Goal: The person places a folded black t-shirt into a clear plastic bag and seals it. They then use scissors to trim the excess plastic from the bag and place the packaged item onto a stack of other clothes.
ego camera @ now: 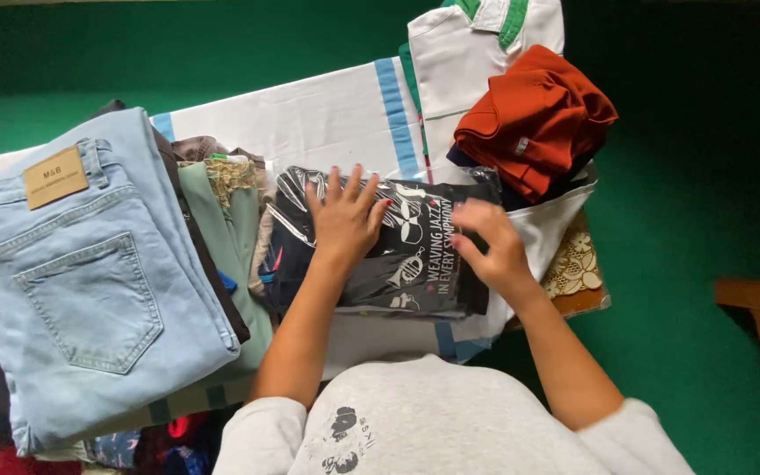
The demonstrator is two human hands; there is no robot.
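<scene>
The left hand (pixel 345 218) lies flat, fingers spread, on a folded black shirt (pixel 415 264) at picture centre. The right hand (pixel 493 242), fingers curled, pinches the shirt's right edge. Jeans (pixel 98 273) lie at nine o'clock, an orange top (pixel 534 119) at one o'clock, all on a white cloth (pixel 310 119) over green floor (pixel 688 264). A hard tug at that edge could pull the fold open.

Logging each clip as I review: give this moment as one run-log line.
left hand: flat on folded black printed T-shirt | right hand: at its right edge | left: folded light-blue jeans | behind: rust-orange garment
</scene>
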